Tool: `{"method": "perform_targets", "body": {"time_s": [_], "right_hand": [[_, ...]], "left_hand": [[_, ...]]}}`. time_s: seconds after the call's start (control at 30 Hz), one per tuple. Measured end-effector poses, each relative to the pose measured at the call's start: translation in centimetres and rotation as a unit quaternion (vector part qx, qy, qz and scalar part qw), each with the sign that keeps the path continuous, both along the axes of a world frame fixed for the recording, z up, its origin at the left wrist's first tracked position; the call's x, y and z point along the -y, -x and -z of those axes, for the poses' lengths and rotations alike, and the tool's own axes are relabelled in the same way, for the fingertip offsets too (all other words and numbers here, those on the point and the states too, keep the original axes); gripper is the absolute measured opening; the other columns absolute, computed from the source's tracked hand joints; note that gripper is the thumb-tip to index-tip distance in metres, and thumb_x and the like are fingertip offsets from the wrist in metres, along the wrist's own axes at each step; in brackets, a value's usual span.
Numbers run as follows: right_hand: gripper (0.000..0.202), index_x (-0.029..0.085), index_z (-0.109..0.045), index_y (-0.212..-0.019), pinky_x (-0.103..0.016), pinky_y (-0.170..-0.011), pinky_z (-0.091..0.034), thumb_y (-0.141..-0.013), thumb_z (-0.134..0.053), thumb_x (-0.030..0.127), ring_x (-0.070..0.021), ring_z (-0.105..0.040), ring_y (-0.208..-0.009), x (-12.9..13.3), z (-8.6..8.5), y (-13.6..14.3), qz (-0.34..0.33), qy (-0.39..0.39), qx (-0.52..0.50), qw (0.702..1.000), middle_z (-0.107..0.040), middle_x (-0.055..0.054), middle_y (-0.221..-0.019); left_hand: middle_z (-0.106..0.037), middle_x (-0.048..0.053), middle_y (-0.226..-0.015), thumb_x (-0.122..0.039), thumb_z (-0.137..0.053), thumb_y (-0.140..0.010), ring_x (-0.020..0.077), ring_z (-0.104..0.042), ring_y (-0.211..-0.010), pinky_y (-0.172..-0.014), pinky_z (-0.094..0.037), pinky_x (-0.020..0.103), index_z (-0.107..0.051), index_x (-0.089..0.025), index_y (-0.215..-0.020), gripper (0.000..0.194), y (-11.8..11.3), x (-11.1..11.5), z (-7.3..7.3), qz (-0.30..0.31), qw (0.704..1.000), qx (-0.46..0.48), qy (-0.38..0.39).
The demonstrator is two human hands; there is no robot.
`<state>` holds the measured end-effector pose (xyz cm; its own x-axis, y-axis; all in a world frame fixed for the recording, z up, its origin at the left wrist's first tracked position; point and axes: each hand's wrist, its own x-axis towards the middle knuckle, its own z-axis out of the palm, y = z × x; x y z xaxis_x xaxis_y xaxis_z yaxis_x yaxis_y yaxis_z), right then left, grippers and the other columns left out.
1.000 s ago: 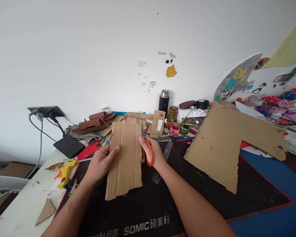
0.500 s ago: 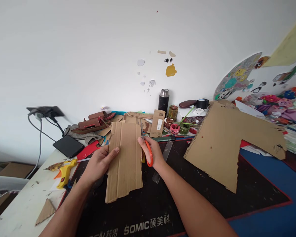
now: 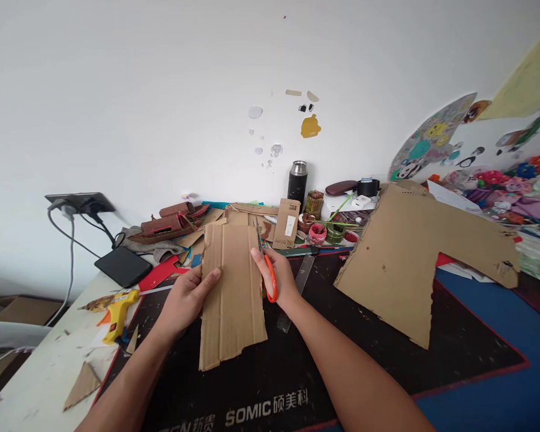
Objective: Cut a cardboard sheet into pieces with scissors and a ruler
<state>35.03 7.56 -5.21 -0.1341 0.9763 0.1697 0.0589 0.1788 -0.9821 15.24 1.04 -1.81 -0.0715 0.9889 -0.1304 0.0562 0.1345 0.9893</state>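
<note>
A rectangular piece of corrugated cardboard [image 3: 232,300] with a ragged lower edge is held up over the black mat. My left hand [image 3: 188,300] grips its left edge, thumb on the front face and fingers behind. In my right hand [image 3: 281,279] is a pair of scissors [image 3: 272,279] with orange handles, blades pointing up beside the cardboard's right edge. Whether the blades touch the cardboard I cannot tell. A clear ruler [image 3: 298,288] lies on the mat behind my right hand.
On the right lies a large cut cardboard sheet [image 3: 391,258]. A yellow glue gun [image 3: 119,315] and a phone [image 3: 123,266] are at the left. Along the wall stand a black thermos [image 3: 297,186], paint jars [image 3: 317,233] and a small brown model [image 3: 166,225] among scraps.
The cardboard's lower end has swung a little to the right, and my left hand has shifted slightly right with it. My right hand keeps hold of the scissors nearly in place.
</note>
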Motion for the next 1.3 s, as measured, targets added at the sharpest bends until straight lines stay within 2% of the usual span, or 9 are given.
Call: {"method": "perform_targets", "body": {"time_s": [0.33, 0.57, 0.77, 0.93, 1.03, 1.13, 1.3], "right_hand": [[0.058, 0.026, -0.038, -0.065, -0.029, -0.057, -0.027, -0.092, -0.054, 0.075, -0.0155, -0.035, -0.059, -0.2, 0.7, 0.2, 0.012, -0.002, 0.023, 1.000, -0.037, 0.006, -0.061], [0.058, 0.026, -0.039, -0.065, -0.029, -0.057, -0.027, -0.094, -0.053, 0.075, -0.0158, -0.036, -0.058, -0.2, 1.0, 0.3, 0.014, 0.000, 0.031, 0.999, -0.037, 0.005, -0.060], [0.058, 0.025, -0.040, -0.065, -0.029, -0.059, -0.029, -0.095, -0.052, 0.073, -0.0161, -0.038, -0.060, -0.5, 1.4, 0.4, 0.023, -0.015, 0.039, 0.999, -0.040, 0.005, -0.061], [0.059, 0.025, -0.042, -0.065, -0.029, -0.057, -0.032, -0.094, -0.054, 0.075, -0.0162, -0.041, -0.059, -0.2, 1.5, 0.5, 0.029, -0.015, 0.027, 0.999, -0.042, 0.004, -0.060], [0.061, 0.026, -0.044, -0.068, -0.029, -0.050, -0.033, -0.090, -0.057, 0.081, -0.0161, -0.044, -0.051, 0.0, 1.3, 0.5, 0.014, 0.032, -0.020, 0.999, -0.045, 0.004, -0.057], [0.062, 0.026, -0.054, -0.076, -0.030, -0.042, -0.034, -0.084, -0.059, 0.087, -0.0169, -0.045, -0.041, -0.2, 1.0, 0.3, -0.022, 0.103, -0.070, 0.992, -0.048, 0.005, -0.052], [0.069, 0.023, -0.066, -0.089, -0.032, -0.041, -0.033, -0.080, -0.060, 0.091, -0.0173, -0.042, -0.038, -0.6, 1.1, 0.1, -0.060, 0.132, -0.096, 0.985, -0.047, 0.006, -0.051]], "left_hand": [[-0.081, 0.011, -0.081, -0.077, -0.086, -0.062, 0.0313, -0.075, -0.072, -0.062, -0.057, 0.037, -0.070, -0.019, -0.087, 0.066, -0.8, 0.2, -0.4, -0.031, 0.999, -0.008, 0.022], [-0.079, 0.011, -0.076, -0.079, -0.087, -0.058, 0.0334, -0.075, -0.071, -0.060, -0.056, 0.038, -0.069, -0.021, -0.082, 0.066, -1.0, 0.2, -0.7, -0.028, 0.999, -0.010, 0.015], [-0.077, 0.009, -0.070, -0.079, -0.085, -0.061, 0.0270, -0.068, -0.057, -0.056, -0.053, 0.037, -0.071, -0.020, -0.081, 0.064, -1.0, 0.1, -0.6, -0.033, 0.999, -0.025, 0.009], [-0.080, 0.010, -0.078, -0.075, -0.088, -0.063, 0.0319, -0.076, -0.070, -0.062, -0.056, 0.038, -0.073, -0.019, -0.090, 0.064, -0.6, 0.0, 0.0, -0.028, 0.999, 0.009, 0.014], [-0.082, 0.011, -0.084, -0.071, -0.088, -0.067, 0.0322, -0.078, -0.075, -0.066, -0.058, 0.038, -0.074, -0.018, -0.093, 0.061, -0.4, -0.1, 0.3, -0.042, 0.998, 0.047, 0.014], [-0.083, 0.011, -0.088, -0.067, -0.087, -0.070, 0.0319, -0.078, -0.076, -0.068, -0.060, 0.039, -0.075, -0.018, -0.098, 0.058, -0.2, -0.3, 0.7, -0.082, 0.993, 0.090, -0.001], [-0.083, 0.011, -0.094, -0.065, -0.085, -0.075, 0.0314, -0.078, -0.078, -0.071, -0.061, 0.041, -0.075, -0.017, -0.106, 0.058, 0.5, -0.8, 1.6, -0.150, 0.979, 0.130, -0.038]]}}
